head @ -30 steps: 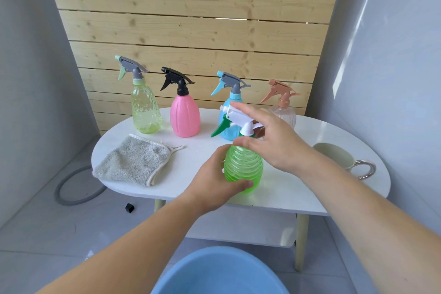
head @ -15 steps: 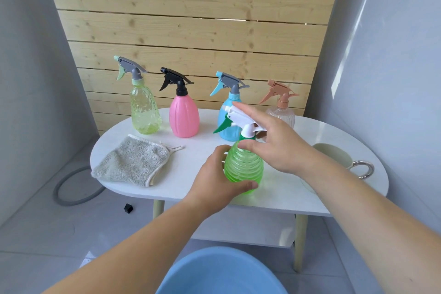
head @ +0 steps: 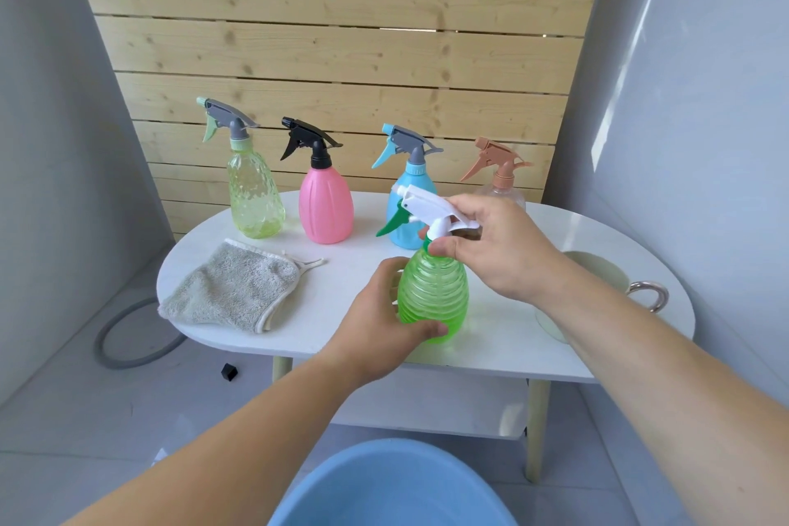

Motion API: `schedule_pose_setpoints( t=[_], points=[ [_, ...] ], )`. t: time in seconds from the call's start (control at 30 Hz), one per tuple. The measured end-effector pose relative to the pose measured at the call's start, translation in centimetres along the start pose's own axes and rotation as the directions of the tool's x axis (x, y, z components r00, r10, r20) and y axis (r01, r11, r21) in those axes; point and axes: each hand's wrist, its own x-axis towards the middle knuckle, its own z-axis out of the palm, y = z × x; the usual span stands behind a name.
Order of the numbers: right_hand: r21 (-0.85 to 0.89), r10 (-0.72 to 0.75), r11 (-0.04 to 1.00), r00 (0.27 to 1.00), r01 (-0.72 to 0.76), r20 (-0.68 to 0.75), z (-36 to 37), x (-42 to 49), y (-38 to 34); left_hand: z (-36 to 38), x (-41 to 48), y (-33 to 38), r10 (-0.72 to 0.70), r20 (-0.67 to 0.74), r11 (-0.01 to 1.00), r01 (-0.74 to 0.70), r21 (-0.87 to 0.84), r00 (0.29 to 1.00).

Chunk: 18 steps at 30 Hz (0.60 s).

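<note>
– Left hand (head: 384, 325) status?
– Wrapped round the lower body of the green ribbed plastic spray bottle (head: 433, 295). Thumb lies across the near side, fingers go behind. Firm hold.
– Right hand (head: 495, 243)?
– On top. Thumb and forefinger pinch the neck just under the white trigger spray head (head: 427, 205), and the other fingers curl over the back of it. Nozzle and green trigger point left.
– Bottle location?
– Roughly upright, near edge of the white oval table (head: 363, 269), right of centre. Base is at the table top. Cannot tell if it rests there or sits just off it.
– Head seated?
– It sits on the neck. The thumb hides the joint, so tightness unknown.
– Neighbours?
– Far row, left to right:
  - yellow-green faceted clear bottle (head: 254, 192)
  - pink opaque bottle with black trigger (head: 326, 209)
  - light blue bottle (head: 403, 222), directly behind the held one and partly covered
  - clear bottle with peach trigger (head: 497, 167), body mostly behind the right hand
– Anything else?
– Grey towelling cloth (head: 232, 286) lies flat on the left of the table. Pale green mug with metal ring handle (head: 597, 269) is on the right, behind the forearm. Round blue plastic basin (head: 393, 487) is nearest, below the arms.
</note>
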Motion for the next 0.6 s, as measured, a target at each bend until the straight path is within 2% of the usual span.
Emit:
schedule_pose_setpoints(
  t=[0.2,0.3,0.4,0.5,0.6],
  points=[
    [0.011,0.004,1.0,0.996,-0.003,-0.092,0.9,0.1,0.9,0.9,-0.2,0.2,-0.004,-0.086,0.999,0.008,0.046,0.996],
    [0.063,0.045,0.997,0.995,-0.039,-0.087,1.0,-0.3,0.8,0.8,-0.2,0.4,0.002,-0.075,0.999,0.001,0.034,0.997],
    [0.054,0.152,0.988,0.983,-0.147,-0.101,1.2,-1.1,0.8,0.5,-0.2,0.5,0.015,-0.024,1.0,-0.015,0.005,1.0],
    [0.005,0.266,0.964,0.963,-0.266,-0.05,1.1,-2.1,0.8,0.0,-0.2,0.6,0.029,0.029,0.999,-0.029,0.019,0.999],
    [-0.121,0.293,0.95,0.956,-0.288,0.028,1.3,-3.0,0.8,0.1,-0.2,0.7,0.029,-0.007,0.999,-0.029,0.022,1.0]
  ],
)
